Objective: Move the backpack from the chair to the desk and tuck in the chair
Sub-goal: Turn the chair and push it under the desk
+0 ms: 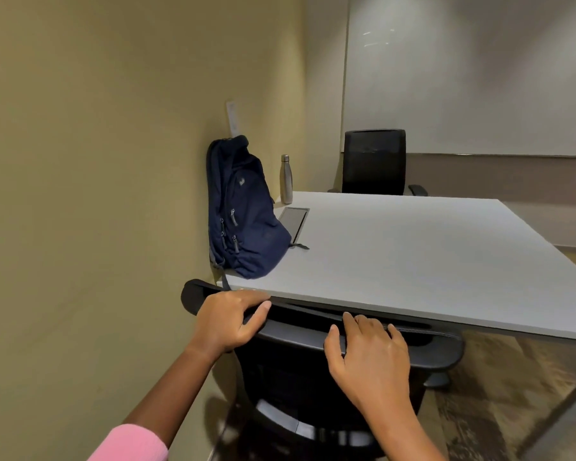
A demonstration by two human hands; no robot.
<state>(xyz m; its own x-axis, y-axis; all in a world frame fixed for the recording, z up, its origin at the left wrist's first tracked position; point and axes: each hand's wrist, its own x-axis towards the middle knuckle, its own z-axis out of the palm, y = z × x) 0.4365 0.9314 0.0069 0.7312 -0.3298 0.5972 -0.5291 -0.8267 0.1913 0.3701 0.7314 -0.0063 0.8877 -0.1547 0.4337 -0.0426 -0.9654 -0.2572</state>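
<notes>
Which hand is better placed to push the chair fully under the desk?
Probably the right hand: it rests near the middle of the chair backrest, for a straight push. The left hand grips near its end.

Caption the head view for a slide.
Left hand grips, right hand rests on the chair back at the desk; backpack stands on the desk.

This is a small office meeting room, with a big white flat desk [413, 247], black rolling office chairs [374, 161] and a wide white wall board [463, 78].
</notes>
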